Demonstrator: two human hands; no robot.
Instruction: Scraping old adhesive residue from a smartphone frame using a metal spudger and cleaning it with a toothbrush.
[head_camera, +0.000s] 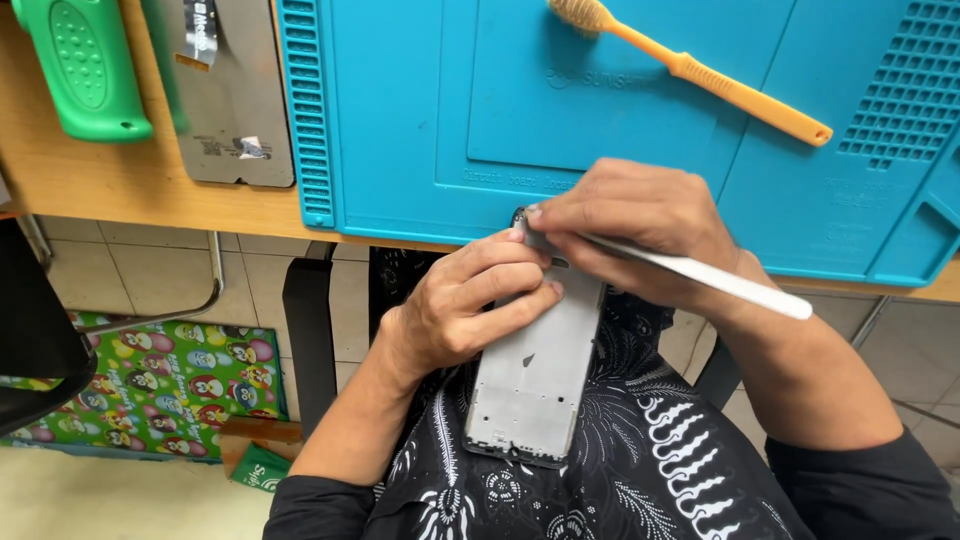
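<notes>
Head view: left hand (455, 305) grips grey metal phone frame (530, 385); right hand (630, 225) grips slim white tool (700, 275) at its top edge.

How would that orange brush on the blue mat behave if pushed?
The brush looks like thin plastic, so probably light. Its flattish ribbed handle lies flat on the mat, so it likely slides or pivots rather than rolls. The ribbing probably aids grip.

The person wears a black garment (620, 470) with white swirling batik patterns and plain black sleeves (870, 490).
</notes>
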